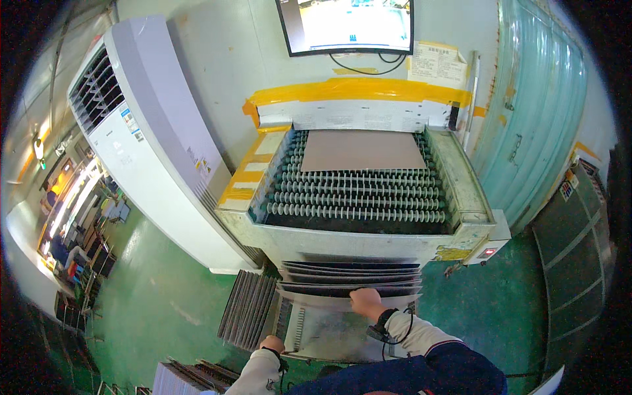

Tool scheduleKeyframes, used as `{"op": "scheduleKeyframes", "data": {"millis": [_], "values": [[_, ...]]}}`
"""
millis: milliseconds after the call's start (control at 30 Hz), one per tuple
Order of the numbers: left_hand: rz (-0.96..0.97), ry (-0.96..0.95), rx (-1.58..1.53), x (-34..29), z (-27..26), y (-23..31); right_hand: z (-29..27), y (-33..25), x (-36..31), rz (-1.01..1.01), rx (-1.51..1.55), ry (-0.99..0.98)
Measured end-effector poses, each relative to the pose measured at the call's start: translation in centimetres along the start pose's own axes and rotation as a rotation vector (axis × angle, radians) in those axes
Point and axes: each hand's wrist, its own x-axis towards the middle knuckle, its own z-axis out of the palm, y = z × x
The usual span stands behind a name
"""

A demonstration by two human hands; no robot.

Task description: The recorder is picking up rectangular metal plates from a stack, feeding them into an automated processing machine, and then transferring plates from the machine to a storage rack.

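Observation:
My right hand [367, 303] is closed on the upper edge of a thin grey panel [316, 297], the nearest of several panels standing on edge in front of the machine. Lower and to the left, my left hand [272, 343] is curled by the near corner of a slotted rack; what its fingers hold, if anything, is hidden. Just beyond it stands a dense row of dark upright panels [247, 309]. A flat brownish panel [362, 150] lies on the far part of the machine's roller bed [355, 204].
The roller machine [461, 178] stands against the wall, under a screen [349, 26]. A tall white air conditioner [158, 145] is to its left. More stacked panels [178, 378] sit at lower left. A dark panelled structure [573, 250] is at right. People work far left.

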Motion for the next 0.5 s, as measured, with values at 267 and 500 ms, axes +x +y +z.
{"op": "scheduleKeyframes", "data": {"millis": [267, 500], "values": [[0.043, -0.014, 0.075, 4.3, 3.3, -2.4, -1.1, -0.7, 0.2, -0.018, -0.007, -0.023], [0.073, -0.077, 0.075, 5.5, 3.6, -2.0, -0.4, 0.6, 0.7, -0.034, -0.042, -0.015]]}}
